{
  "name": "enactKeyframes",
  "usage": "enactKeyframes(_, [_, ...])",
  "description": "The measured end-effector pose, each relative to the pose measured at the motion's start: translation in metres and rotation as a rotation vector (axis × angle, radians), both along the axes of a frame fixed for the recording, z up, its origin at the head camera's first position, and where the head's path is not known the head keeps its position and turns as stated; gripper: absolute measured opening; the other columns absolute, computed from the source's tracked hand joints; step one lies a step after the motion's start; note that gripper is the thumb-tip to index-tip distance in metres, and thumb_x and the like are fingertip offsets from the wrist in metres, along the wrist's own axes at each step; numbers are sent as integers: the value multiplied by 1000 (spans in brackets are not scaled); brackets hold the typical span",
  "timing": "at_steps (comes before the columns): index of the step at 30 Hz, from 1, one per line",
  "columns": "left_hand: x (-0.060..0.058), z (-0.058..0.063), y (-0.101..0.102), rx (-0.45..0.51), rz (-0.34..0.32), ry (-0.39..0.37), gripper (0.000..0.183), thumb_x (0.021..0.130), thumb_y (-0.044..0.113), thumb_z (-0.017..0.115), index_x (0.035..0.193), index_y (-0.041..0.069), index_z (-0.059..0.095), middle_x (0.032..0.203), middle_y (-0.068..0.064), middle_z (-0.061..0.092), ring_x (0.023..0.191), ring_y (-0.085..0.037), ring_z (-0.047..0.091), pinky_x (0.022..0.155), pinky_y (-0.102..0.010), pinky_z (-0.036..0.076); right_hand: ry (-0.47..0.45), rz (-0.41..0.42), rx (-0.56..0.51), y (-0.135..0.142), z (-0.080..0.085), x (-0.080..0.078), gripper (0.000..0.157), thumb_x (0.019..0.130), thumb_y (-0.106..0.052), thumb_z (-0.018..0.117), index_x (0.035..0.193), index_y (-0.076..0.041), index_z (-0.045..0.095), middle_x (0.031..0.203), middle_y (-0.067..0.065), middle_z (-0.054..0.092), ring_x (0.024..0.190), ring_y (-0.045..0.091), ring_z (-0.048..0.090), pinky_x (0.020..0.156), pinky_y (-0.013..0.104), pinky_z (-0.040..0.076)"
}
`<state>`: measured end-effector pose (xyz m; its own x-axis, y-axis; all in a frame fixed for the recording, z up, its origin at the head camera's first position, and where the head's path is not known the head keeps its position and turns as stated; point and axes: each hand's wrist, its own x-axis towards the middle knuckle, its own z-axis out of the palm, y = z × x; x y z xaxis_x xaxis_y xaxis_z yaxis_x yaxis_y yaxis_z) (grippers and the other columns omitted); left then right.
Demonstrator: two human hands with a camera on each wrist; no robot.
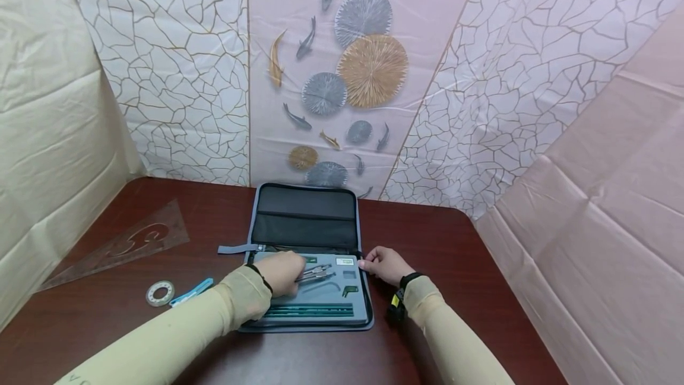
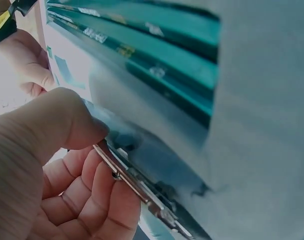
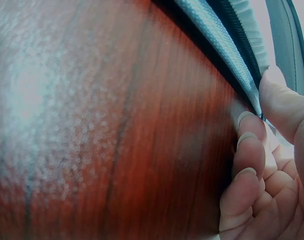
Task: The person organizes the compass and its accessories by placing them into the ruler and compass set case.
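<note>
The left hand (image 1: 281, 272) pinches a silver metal compass (image 1: 316, 275). The right hand (image 1: 387, 265) pinches an open, blue-edged rectangular case (image 1: 304, 230) near the table's (image 1: 427, 242) far edge.

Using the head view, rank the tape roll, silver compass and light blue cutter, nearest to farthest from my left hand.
1. Silver compass: in the left hand, over the open case.
2. Light blue cutter: on the table, left of the case.
3. Tape roll: on the table, left of the cutter.
</note>
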<state>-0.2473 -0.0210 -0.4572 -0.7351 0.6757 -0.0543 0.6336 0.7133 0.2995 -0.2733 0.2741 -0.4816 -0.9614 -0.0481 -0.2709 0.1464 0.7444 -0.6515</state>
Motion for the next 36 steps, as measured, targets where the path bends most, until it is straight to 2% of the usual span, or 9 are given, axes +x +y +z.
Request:
enactKeyframes(7, [2, -1, 3, -27, 11, 48, 16, 77, 8, 75, 77, 15, 60, 64, 7, 52, 55, -9, 47, 54, -29, 42, 4, -1, 10, 0, 0, 0, 32, 88, -39, 70, 94, -9, 60, 76, 6, 60, 71, 21, 56, 65, 31, 46])
enactKeyframes(13, [4, 2, 5, -14, -4, 55, 14, 78, 6, 74, 78, 14, 62, 67, 6, 54, 58, -9, 48, 55, -29, 43, 11, 1, 12, 1, -2, -1, 31, 89, -37, 70, 93, -9, 60, 75, 6, 60, 71, 20, 56, 65, 31, 47])
enactKeyframes(19, [4, -2, 8, -34, -16, 92, 12, 80, 6, 72, 80, 15, 64, 69, 6, 56, 62, -8, 51, 57, -29, 46, 30, 38, 5, 2, -3, -1, 30, 90, -36, 70, 93, -8, 59, 75, 6, 60, 68, 19, 55, 60, 31, 45])
enactKeyframes(22, [6, -2, 10, -63, -12, 99, 11, 82, 7, 71, 90, 13, 67, 76, 3, 59, 69, -11, 56, 63, -32, 50, 33, 43, 7, 2, -4, -1, 30, 90, -36, 69, 93, -8, 59, 74, 6, 60, 67, 19, 55, 60, 31, 45])
enactKeyframes(27, [9, -2, 13, -106, 8, 119, 24, 83, 8, 70, 107, 11, 71, 92, -2, 66, 85, -16, 63, 75, -37, 53, 34, 36, 9, 2, -4, 0, 30, 90, -37, 69, 92, -8, 60, 73, 6, 60, 67, 19, 55, 61, 31, 45])
enactKeyframes(31, [10, -5, 13, -103, -3, 162, 24, 83, 7, 69, 106, 12, 72, 93, -3, 66, 86, -17, 63, 75, -37, 53, 34, 33, 8, 2, -3, 0, 30, 90, -37, 69, 92, -8, 60, 73, 6, 60, 67, 19, 55, 61, 31, 45])
enactKeyframes(36, [13, -8, 11, -93, -53, 253, 14, 84, 7, 69, 96, 12, 74, 84, -3, 63, 76, -17, 62, 65, -33, 53, 34, 32, 9, 2, -3, 0, 30, 90, -37, 70, 92, -9, 60, 74, 7, 60, 68, 19, 55, 62, 31, 46])
